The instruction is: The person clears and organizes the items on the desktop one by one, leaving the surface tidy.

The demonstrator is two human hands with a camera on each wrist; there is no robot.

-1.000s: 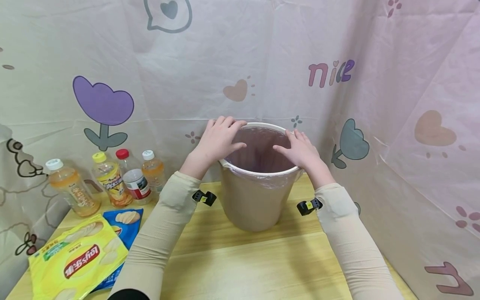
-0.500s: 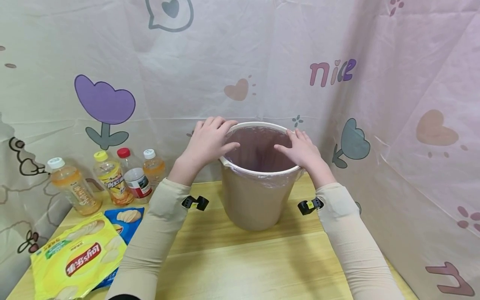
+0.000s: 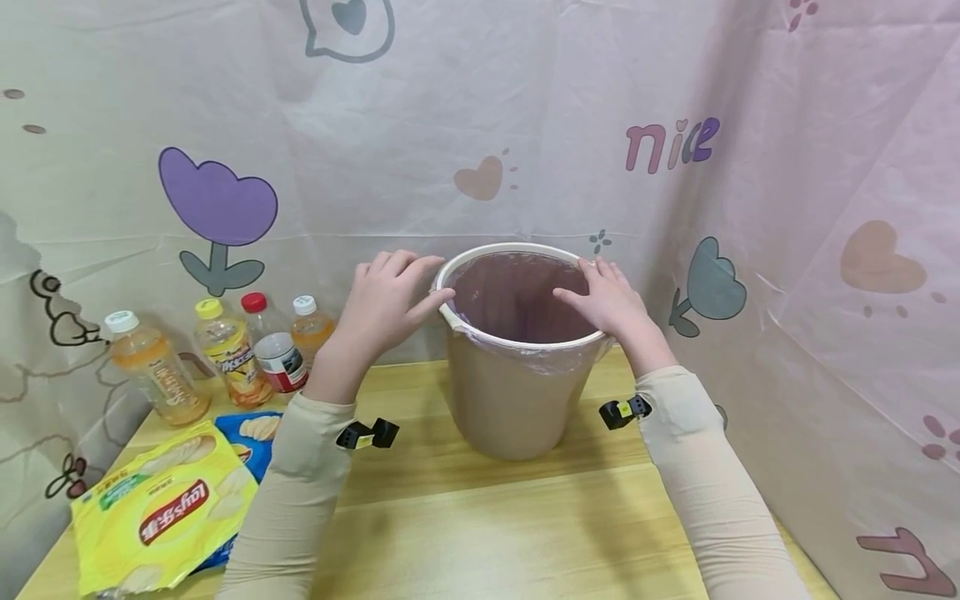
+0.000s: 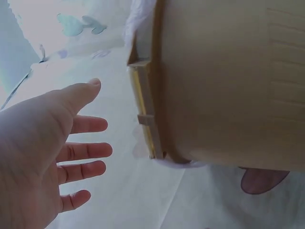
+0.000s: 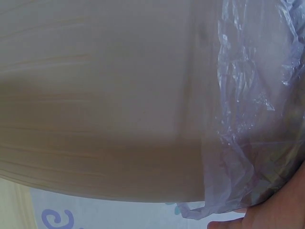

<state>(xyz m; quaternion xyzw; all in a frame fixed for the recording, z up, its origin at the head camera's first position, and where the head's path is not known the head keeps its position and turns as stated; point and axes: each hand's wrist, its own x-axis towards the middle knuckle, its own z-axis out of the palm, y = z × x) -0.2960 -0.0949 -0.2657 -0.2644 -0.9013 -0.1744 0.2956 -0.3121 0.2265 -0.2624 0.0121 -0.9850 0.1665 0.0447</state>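
Bin (image 3: 510, 408), beige and upright on the wooden table (image 3: 480, 533), with a clear plastic liner (image 3: 551, 361) folded over its pale rim (image 3: 517, 342). Just beside the bin, on its left and apart from its rim in the left wrist view, the left hand (image 3: 382, 304), fingers spread and nearly straight, thumb pointing toward the rim. Holds nothing. On the bin's right side, the right hand (image 3: 615, 304), fingers loosely extended along the lined rim, thumb reaching out over the mouth. Rests against the bin without a closed grip; hard to tell how firmly.

Well to the bin's left, outward in turn: a small white-capped bottle (image 3: 312, 333), a red-capped bottle (image 3: 262, 321) partly behind a labelled container (image 3: 283, 364), a yellow-capped bottle (image 3: 238, 367), and a large white-capped bottle (image 3: 167, 390). Left of the bin and nearer the person, a yellow chip bag (image 3: 165, 512) lying over a blue chip bag (image 3: 253, 433). Behind the bin, a pale printed cloth (image 3: 390, 158).
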